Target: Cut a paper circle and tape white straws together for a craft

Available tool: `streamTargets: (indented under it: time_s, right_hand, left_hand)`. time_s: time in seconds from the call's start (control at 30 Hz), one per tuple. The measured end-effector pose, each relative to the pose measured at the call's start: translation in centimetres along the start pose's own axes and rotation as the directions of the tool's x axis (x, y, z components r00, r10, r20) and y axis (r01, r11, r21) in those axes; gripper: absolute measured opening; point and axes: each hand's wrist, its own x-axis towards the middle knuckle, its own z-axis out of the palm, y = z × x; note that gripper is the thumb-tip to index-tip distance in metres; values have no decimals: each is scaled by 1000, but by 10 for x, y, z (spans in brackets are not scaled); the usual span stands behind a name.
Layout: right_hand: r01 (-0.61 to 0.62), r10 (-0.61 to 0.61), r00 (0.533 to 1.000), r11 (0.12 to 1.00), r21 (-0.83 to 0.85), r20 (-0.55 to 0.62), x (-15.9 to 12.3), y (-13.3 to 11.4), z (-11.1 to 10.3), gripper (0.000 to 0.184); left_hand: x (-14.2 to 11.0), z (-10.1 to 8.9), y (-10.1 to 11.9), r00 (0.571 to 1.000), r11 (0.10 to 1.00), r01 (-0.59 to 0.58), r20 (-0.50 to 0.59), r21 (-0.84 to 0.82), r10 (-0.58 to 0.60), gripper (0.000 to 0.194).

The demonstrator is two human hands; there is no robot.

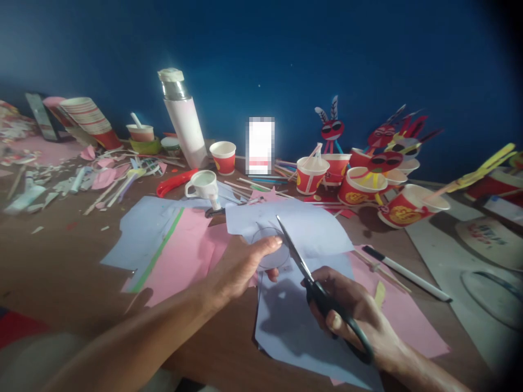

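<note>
Pinched between the thumb and fingers of my left hand (pixel 251 261) is a sheet of pale blue paper (pixel 302 226), held above the table. A circle outlined in dark ink shows on the sheet beside my thumb. My right hand (pixel 355 310) grips black-handled scissors (pixel 298 253), whose blades point up and away at the sheet, just right of the circle. The blades look nearly closed; whether they are in the paper I cannot tell. Under my hands lie another pale blue sheet (pixel 294 326) and pink paper (pixel 192 239) with a green strip.
Behind the paper stand a white mug (pixel 203 185), a tall white flask (pixel 186 128) and a paper cup (pixel 223 158). Several red paper cups (pixel 363 185) with decorated figures stand at right, near a black-capped marker (pixel 408 274). Paper scraps (pixel 104 177) litter the left side.
</note>
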Motion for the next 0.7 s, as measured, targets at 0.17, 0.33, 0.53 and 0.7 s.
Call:
streamTargets:
  time_s: [0.17, 0.33, 0.53, 0.7]
  right_hand:
    - [-15, 15, 1000, 1000, -16, 20, 0, -3, 1, 53]
    - [9, -8, 999, 999, -39, 45, 1, -5, 1, 53]
    - [22, -19, 999, 998, -56, 43, 1, -4, 0, 52]
    - [30, -29, 999, 999, -22, 41, 0, -3, 1, 52]
  left_hand:
    - [-2, 3, 9, 1000, 999, 3, -19, 36, -3, 22]
    - [-3, 5, 10, 998, 998, 57, -17, -6, -57, 17]
    - [-5, 5, 11, 995, 995, 97, -25, 29, -96, 20]
    - [-4, 6, 11, 996, 996, 86, -36, 7, -86, 21]
